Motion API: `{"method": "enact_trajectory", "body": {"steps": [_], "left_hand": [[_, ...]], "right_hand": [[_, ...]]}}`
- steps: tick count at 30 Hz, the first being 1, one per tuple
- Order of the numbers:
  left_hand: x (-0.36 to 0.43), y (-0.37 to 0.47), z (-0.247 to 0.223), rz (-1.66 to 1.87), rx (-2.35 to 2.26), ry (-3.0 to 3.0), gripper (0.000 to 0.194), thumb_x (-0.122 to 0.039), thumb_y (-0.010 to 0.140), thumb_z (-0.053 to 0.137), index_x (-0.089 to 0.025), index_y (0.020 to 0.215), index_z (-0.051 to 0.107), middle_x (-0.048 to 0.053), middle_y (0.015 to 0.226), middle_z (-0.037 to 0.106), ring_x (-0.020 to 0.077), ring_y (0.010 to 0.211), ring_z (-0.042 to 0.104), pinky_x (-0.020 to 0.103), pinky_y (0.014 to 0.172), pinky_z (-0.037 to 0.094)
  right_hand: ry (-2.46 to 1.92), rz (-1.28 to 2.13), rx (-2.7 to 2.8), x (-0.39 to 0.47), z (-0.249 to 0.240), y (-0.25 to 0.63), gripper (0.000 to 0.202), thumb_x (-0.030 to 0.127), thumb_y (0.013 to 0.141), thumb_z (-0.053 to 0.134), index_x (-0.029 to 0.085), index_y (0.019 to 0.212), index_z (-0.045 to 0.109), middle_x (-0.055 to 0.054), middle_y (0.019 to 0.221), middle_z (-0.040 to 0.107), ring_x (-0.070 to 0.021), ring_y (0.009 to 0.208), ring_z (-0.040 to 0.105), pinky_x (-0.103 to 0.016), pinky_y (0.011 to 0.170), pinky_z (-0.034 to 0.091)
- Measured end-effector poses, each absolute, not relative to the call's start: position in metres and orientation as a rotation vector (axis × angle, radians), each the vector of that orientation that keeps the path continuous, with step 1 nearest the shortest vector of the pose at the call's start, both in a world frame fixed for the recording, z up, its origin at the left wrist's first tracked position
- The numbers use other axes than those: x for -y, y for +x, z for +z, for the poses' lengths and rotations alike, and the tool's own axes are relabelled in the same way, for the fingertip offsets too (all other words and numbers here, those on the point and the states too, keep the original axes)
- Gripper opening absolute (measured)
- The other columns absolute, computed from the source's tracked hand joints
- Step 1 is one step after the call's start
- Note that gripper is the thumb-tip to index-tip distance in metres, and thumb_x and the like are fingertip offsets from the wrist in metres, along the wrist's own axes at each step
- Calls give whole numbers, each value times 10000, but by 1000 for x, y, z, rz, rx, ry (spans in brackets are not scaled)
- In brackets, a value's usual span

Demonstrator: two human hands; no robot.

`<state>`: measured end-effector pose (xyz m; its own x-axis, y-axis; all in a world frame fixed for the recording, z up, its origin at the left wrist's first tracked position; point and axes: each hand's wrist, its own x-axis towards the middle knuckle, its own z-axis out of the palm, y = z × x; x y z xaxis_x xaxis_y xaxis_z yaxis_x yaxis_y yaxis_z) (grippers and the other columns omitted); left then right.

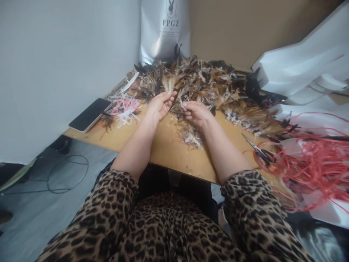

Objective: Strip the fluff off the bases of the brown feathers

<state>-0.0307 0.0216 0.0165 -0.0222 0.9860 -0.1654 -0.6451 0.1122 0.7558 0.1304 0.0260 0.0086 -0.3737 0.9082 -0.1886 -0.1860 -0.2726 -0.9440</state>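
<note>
My left hand (160,104) pinches a tan feather (169,83) by its pale base, with the fluffy end fanned upward. Close beside it, my right hand (196,112) is closed, thumb against forefinger, on a small whitish feather (181,102). Both hands are over the near side of a big heap of brown and black feathers (201,78) on the wooden table. Below and between my forearms lies a small bunch of feathers (192,138) with white ends. A row of tan feathers (253,118) is laid out to the right.
A phone (90,114) rests at the table's left edge, near pink and white scraps (125,108). Scissors (257,148) lie at right beside tangled red strips (319,167). Behind the heap stands a silver bag (165,34). White sheets (305,65) crowd the right side.
</note>
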Motion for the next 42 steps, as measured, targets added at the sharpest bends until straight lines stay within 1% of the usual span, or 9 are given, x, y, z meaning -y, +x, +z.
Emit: {"method": "enact_trajectory", "body": {"steps": [3, 6, 10, 14, 19, 24, 28, 34, 42], "left_hand": [[-19, -29, 17, 1316, -752, 603, 96, -55, 823, 588, -102, 745, 616, 40, 803, 713, 2, 533, 571, 86, 513, 454], [-15, -27, 18, 1256, -753, 681, 70, -61, 805, 619, -95, 745, 627, 35, 763, 701, 6, 524, 570, 90, 508, 454], [-13, -25, 20, 1244, -776, 777, 86, -50, 798, 623, -75, 717, 635, 20, 665, 670, 9, 511, 572, 89, 512, 457], [-12, -24, 20, 1231, -791, 839, 75, -59, 795, 630, -66, 722, 646, 24, 646, 666, 17, 514, 582, 95, 509, 458], [-11, -23, 19, 1226, -821, 861, 55, -77, 776, 660, -72, 725, 640, 18, 629, 661, 17, 516, 583, 91, 519, 459], [-14, -24, 17, 1259, -807, 807, 46, -88, 785, 655, -78, 743, 639, 21, 645, 671, 21, 515, 588, 96, 503, 453], [-15, -23, 18, 1286, -843, 714, 50, -65, 794, 632, -86, 749, 628, 21, 692, 692, 17, 512, 589, 91, 479, 435], [-13, -18, 16, 1204, -844, 691, 49, -71, 786, 641, -89, 743, 626, 35, 690, 694, 28, 501, 592, 97, 438, 412], [-13, -14, 13, 1165, -802, 680, 24, -73, 788, 647, -88, 774, 634, 32, 677, 682, 20, 500, 584, 87, 476, 432]], "right_hand": [[-957, 1848, 1196, -26, 8, 134, 248, 220, 603, 765, 140, 686, 545, 51, 525, 502, -18, 422, 324, -158, 387, 177], [-1030, 1816, 1252, -27, 7, 135, 230, 226, 598, 762, 135, 681, 567, 51, 506, 498, -21, 417, 329, -164, 385, 180], [-1155, 1554, 1396, -28, 14, 140, 181, 257, 623, 733, 135, 701, 624, 44, 501, 517, -35, 416, 347, -187, 393, 204], [-1201, 1302, 1655, -25, 26, 145, 221, 303, 633, 731, 125, 755, 686, 43, 507, 535, -47, 446, 364, -214, 455, 283], [-1152, 1060, 1848, -21, 28, 139, 186, 285, 619, 720, 116, 690, 687, 15, 578, 594, -77, 543, 451, -237, 558, 354], [-1221, 1090, 1702, -22, 21, 133, 188, 311, 651, 695, 134, 646, 631, 34, 483, 519, -65, 453, 392, -224, 474, 304], [-1156, 1189, 1428, -28, 19, 134, 228, 348, 658, 711, 157, 666, 587, 37, 515, 530, -60, 439, 407, -205, 440, 305], [-1078, 1100, 1311, -25, 19, 127, 277, 440, 714, 691, 190, 722, 571, 39, 573, 507, -70, 523, 439, -195, 492, 329], [-1094, 954, 1319, -23, 11, 117, 288, 480, 759, 617, 201, 763, 545, 13, 682, 536, -99, 650, 508, -205, 586, 410]]}}
